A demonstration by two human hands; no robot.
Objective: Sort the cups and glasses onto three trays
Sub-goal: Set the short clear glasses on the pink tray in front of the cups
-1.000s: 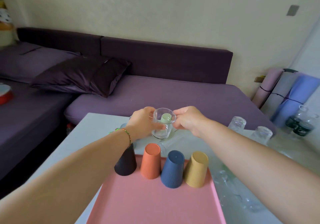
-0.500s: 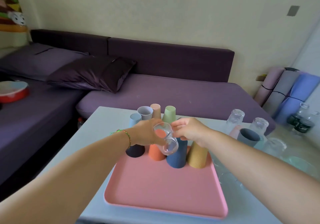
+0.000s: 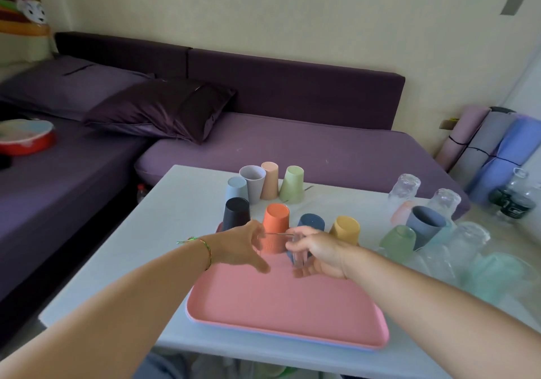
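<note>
My left hand point(image 3: 241, 245) and my right hand point(image 3: 320, 254) hold a clear glass point(image 3: 276, 244) between them, just above the back of the pink tray point(image 3: 281, 302). The glass looks turned base up; my right fingers curl round its side, and my left fingers grip the other side. Behind it, a black cup point(image 3: 235, 213), an orange cup point(image 3: 276, 217), a blue cup point(image 3: 311, 221) and a yellow cup point(image 3: 345, 229) stand upside down in a row on the tray.
Pastel cups point(image 3: 263, 184) cluster on the white table point(image 3: 175, 232) behind the tray. At the right stand clear glasses point(image 3: 405, 188), a grey-blue cup point(image 3: 426, 223), a frosted green cup point(image 3: 398, 242) and a mint tray point(image 3: 497, 276). A purple sofa lies beyond.
The glass was upright and high, then tilted, and is now base up and lower, close over the pink tray. Both hands came down and toward me with it.
</note>
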